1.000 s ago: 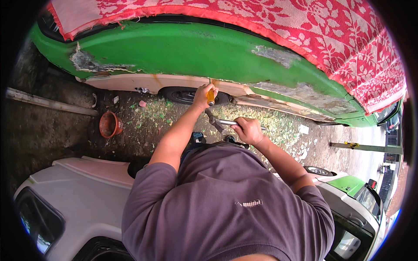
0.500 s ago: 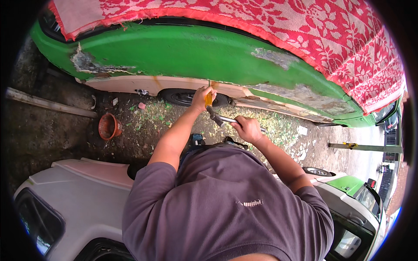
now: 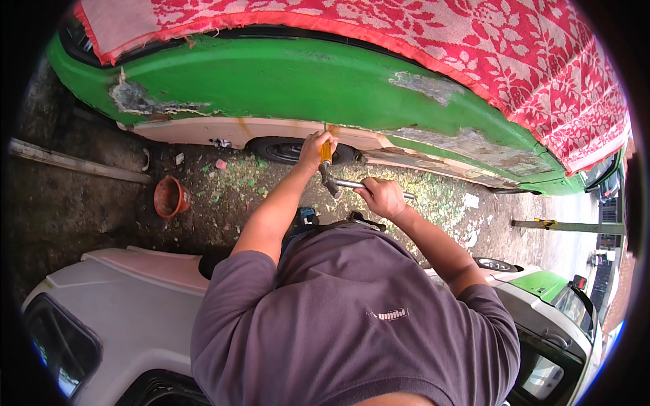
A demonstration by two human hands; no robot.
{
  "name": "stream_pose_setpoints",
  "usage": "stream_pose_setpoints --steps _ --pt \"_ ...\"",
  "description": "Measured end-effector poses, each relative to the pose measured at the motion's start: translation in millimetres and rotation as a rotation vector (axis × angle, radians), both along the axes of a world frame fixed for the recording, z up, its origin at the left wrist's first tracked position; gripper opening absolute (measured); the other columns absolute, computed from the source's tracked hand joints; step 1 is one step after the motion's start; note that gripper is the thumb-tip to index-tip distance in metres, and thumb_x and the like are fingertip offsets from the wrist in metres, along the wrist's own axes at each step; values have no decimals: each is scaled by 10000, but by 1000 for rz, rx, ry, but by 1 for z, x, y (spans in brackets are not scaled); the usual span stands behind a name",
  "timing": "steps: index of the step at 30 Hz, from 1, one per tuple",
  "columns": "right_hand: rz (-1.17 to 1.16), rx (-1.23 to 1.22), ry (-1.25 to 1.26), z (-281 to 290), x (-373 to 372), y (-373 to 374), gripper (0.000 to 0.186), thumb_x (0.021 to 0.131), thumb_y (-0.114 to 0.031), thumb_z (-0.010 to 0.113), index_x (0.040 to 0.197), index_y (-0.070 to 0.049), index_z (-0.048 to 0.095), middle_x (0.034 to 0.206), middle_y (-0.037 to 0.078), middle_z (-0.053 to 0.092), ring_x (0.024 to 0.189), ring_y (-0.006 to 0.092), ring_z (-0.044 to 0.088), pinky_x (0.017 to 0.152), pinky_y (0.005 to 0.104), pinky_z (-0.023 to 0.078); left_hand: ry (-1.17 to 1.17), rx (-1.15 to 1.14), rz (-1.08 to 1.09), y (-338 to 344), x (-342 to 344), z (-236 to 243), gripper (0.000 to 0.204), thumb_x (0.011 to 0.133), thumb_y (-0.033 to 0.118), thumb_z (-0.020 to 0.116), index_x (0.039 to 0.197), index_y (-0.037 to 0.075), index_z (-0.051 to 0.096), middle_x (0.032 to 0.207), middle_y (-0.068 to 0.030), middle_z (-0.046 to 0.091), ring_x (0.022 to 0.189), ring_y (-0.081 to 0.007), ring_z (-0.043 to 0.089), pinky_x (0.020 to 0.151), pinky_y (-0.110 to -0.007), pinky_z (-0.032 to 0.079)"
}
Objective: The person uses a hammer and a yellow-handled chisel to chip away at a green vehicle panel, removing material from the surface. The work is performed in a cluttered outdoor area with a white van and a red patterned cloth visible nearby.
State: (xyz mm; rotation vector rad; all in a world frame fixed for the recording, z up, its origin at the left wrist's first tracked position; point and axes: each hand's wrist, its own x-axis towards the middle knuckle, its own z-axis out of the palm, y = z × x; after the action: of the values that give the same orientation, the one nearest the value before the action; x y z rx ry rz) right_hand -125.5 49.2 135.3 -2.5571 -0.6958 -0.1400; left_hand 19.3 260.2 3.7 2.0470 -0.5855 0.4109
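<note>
Hammer [image 3: 347,183] in right hand [image 3: 383,199], fist closed round its shaft; yellow-handled tool [image 3: 326,151] in left hand [image 3: 313,150], fingers wrapped round the grip, near the pale lower strip [image 3: 284,126] of the green vehicle [image 3: 271,74], by the wheel [image 3: 283,151]. Tool's butt faces the person — presumably so the hammer head can meet it; head and butt touch or nearly touch, can't tell which. Right grip sits partway along the shaft, likely for control. Patterned red cloth [image 3: 487,47] drapes the vehicle, maybe as cover; cut off at top. Hidden from where I stand: the tool's far end — type and contact unclear. Bodywork hides part of the wheel; grey shirt [image 3: 338,298] blocks most of the legs.
</note>
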Motion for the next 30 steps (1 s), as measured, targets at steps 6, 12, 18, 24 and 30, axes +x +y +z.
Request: stream_pose_setpoints --steps 6,12,18,24,30 --pt "-13 -2 11 -1 5 -1 288 900 -330 656 799 -72 575 665 111 601 585 330 619 510 426 481 11 -9 -12 -1 4 -7 179 829 93 662 807 61 488 877 -57 733 830 -292 669 735 -410 517" --pt "19 16 -9 -6 7 -4 314 918 -359 630 810 -67 588 652 115 606 594 341 624 521 440 484 -7 28 -15 2 -2 -6 174 828 92 659 805 65 489 896 -45 738 826 -281 670 756 -390 508" --pt "52 38 -41 -9 11 -5 316 913 -363 635 810 -69 582 653 114 601 588 334 622 512 431 480 38 23 30 -1 7 -7 182 837 141 665 816 78 496 904 -45 736 839 -283 652 774 -394 472" --pt "117 193 -125 -12 15 -2 335 918 -364 631 778 -70 552 647 135 604 586 339 625 487 434 471 99 -110 -44 -1 10 -13 185 825 125 672 816 87 492 880 -48 732 783 -283 661 711 -384 469" --pt "27 120 -26 -13 12 -4 324 927 -367 621 804 -74 559 627 123 597 560 337 615 484 439 467 164 -180 -62 1 5 -10 177 845 124 662 821 75 493 915 -66 731 830 -281 663 767 -404 468"
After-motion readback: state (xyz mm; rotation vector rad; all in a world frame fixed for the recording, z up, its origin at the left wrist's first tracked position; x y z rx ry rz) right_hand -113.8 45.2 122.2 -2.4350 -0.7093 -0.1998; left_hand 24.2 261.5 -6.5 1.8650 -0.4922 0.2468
